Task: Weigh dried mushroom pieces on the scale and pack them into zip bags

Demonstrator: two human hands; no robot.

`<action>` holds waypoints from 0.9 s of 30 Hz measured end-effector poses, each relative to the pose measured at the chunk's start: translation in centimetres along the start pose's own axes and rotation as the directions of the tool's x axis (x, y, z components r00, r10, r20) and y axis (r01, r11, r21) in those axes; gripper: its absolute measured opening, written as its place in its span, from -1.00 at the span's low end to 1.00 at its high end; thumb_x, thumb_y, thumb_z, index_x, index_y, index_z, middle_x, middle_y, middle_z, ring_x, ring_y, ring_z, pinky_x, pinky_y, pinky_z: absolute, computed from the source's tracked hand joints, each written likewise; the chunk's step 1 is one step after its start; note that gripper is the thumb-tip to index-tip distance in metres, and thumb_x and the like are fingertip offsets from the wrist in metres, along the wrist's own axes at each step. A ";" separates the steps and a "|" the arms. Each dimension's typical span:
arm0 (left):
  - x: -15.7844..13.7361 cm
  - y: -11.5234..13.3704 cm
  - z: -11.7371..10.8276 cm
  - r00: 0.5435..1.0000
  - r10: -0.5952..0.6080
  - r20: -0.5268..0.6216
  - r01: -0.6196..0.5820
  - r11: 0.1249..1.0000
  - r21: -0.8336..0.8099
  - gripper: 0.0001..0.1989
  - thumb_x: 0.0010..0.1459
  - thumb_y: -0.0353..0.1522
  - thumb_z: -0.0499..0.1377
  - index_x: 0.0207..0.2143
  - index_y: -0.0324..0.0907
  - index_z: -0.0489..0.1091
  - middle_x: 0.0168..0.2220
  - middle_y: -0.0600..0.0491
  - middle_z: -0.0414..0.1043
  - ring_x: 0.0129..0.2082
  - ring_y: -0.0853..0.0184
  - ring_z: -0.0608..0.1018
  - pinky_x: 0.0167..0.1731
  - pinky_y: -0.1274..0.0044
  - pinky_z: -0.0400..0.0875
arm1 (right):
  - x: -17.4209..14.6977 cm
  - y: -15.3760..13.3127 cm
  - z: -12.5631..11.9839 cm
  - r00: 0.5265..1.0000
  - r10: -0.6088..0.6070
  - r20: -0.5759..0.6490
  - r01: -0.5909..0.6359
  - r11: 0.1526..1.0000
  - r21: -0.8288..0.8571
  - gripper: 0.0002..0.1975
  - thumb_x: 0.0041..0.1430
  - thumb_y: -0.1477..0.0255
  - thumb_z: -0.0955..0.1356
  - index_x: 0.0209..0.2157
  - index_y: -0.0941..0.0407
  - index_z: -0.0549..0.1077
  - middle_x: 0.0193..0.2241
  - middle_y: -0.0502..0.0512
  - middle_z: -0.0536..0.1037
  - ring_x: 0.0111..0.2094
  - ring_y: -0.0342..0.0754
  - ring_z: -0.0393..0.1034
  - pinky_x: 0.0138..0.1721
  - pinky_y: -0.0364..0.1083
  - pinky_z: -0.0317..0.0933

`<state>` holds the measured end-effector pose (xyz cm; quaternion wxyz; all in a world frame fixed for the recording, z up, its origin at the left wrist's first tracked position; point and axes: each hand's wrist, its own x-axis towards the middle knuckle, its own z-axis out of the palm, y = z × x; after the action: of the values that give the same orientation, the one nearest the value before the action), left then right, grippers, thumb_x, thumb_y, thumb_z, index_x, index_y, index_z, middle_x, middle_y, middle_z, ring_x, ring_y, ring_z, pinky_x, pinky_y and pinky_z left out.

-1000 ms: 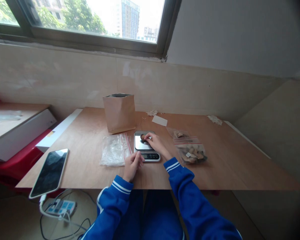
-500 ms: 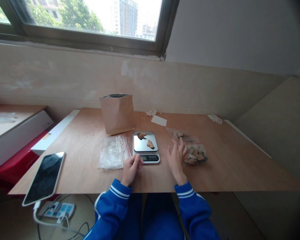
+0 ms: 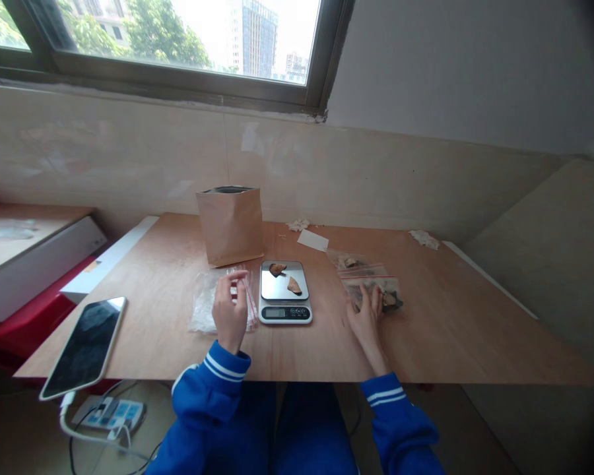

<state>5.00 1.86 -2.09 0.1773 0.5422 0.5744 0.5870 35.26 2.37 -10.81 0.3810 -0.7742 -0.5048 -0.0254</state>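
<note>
A digital kitchen scale (image 3: 286, 313) stands mid-table with two brown dried slices (image 3: 294, 285) on its steel plate. My left hand (image 3: 230, 313) is over the flat stack of clear zip bags (image 3: 202, 307) left of the scale, its fingers bent but apart and nothing visible in them. To the right of the scale, my right hand (image 3: 366, 320) rests on a red-striped zip bag of dried pieces (image 3: 390, 302). Its fingers are spread across the plastic and hide part of the contents. Behind lies another zip bag (image 3: 349, 261) holding similar pieces.
An open kraft paper pouch (image 3: 231, 227) stands behind the clear bags. A white card (image 3: 313, 240) and crumpled tissue (image 3: 297, 225) lie near the wall, more tissue (image 3: 424, 239) at back right. A tablet (image 3: 85, 346) with a charging cable sits at the front left edge.
My left hand has left the front of the scale and moved left over the clear bags. My right hand has moved slightly right and down onto the nearer bag of dried pieces, which has shifted slightly.
</note>
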 end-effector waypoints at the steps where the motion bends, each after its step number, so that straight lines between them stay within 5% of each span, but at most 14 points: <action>1: 1.4 0.7 -0.3 0.996 0.068 -0.058 -0.064 0.996 0.062 -0.75 0.25 -0.32 0.01 -0.11 -0.12 0.41 -0.12 -0.04 0.43 -0.10 0.23 0.47 -0.13 0.43 0.39 | -0.3 0.1 -0.4 0.999 -0.029 -0.031 0.029 1.000 0.012 -0.46 0.20 0.27 0.20 0.17 0.19 0.28 0.31 0.46 0.01 0.33 0.41 -0.18 0.11 0.50 -0.08; 5: 7.6 3.6 -1.2 0.932 0.283 -0.226 -0.211 0.931 0.297 -0.59 0.21 -0.41 0.04 0.11 -0.09 0.33 0.18 -0.11 0.19 0.20 0.11 0.27 0.18 0.24 0.17 | -3.3 -0.1 -2.8 0.981 -0.146 -0.129 0.151 0.988 0.031 -0.53 0.25 0.24 0.18 0.11 0.13 0.35 0.29 0.34 0.12 0.33 0.30 -0.10 0.18 0.36 -0.03; 9: 13.3 5.0 -1.0 0.929 0.282 -0.241 -0.159 0.890 0.427 -0.50 0.20 -0.37 0.06 0.21 0.03 0.22 0.36 -0.01 -0.12 0.35 -0.05 -0.04 0.24 0.04 -0.09 | -7.3 -1.7 -4.7 0.976 -0.182 -0.120 0.194 0.976 0.101 -0.61 0.29 0.23 0.18 0.01 0.11 0.40 0.19 0.34 0.26 0.25 0.26 0.08 0.17 0.30 0.01; 12: 15.9 3.8 -0.3 0.955 0.234 -0.183 -0.129 0.881 0.455 -0.51 0.22 -0.28 0.05 0.22 0.00 0.21 0.39 -0.04 -0.20 0.37 -0.08 -0.15 0.24 -0.01 -0.19 | -9.7 -3.6 -5.6 0.973 -0.225 -0.046 0.230 0.961 0.151 -0.68 0.32 0.28 0.17 -0.03 0.07 0.40 0.14 0.29 0.31 0.19 0.21 0.17 0.14 0.28 0.03; 18: 15.8 0.9 0.0 0.981 0.159 -0.113 -0.087 0.874 0.477 -0.66 0.28 -0.25 -0.04 -0.14 -0.13 0.49 0.26 -0.11 0.17 0.33 -0.05 0.02 0.22 0.01 -0.11 | -11.6 -7.5 -6.1 0.963 -0.263 0.067 0.243 0.946 0.213 -0.73 0.33 0.34 0.18 -0.04 0.01 0.41 0.16 0.25 0.25 0.18 0.21 0.15 0.12 0.30 0.04; 23: 15.8 2.6 -0.8 0.940 0.271 -0.208 -0.156 0.883 0.443 -0.59 0.25 -0.29 0.01 0.14 -0.04 0.29 0.35 -0.07 -0.03 0.34 0.00 0.01 0.23 0.03 -0.09 | -11.4 -9.7 -6.2 0.938 -0.319 0.139 0.271 0.921 0.281 -0.72 0.32 0.40 0.17 -0.02 -0.03 0.40 0.16 0.22 0.24 0.19 0.18 0.15 0.10 0.25 0.13; 27: 18.4 2.5 -0.6 0.951 0.293 -0.102 -0.217 0.862 0.459 -0.61 0.24 -0.27 0.02 0.10 -0.08 0.33 0.33 -0.11 -0.01 0.36 -0.06 -0.11 0.22 0.02 -0.10 | -12.1 -10.3 -6.0 0.924 -0.327 0.199 0.255 0.914 0.316 -0.71 0.32 0.42 0.18 -0.02 -0.05 0.40 0.17 0.20 0.24 0.15 0.15 0.20 0.07 0.22 0.18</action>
<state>-0.90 16.11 8.19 -0.0790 0.5880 0.6284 0.5031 23.13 -8.47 -5.92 0.4140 -0.6239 -0.6571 0.0871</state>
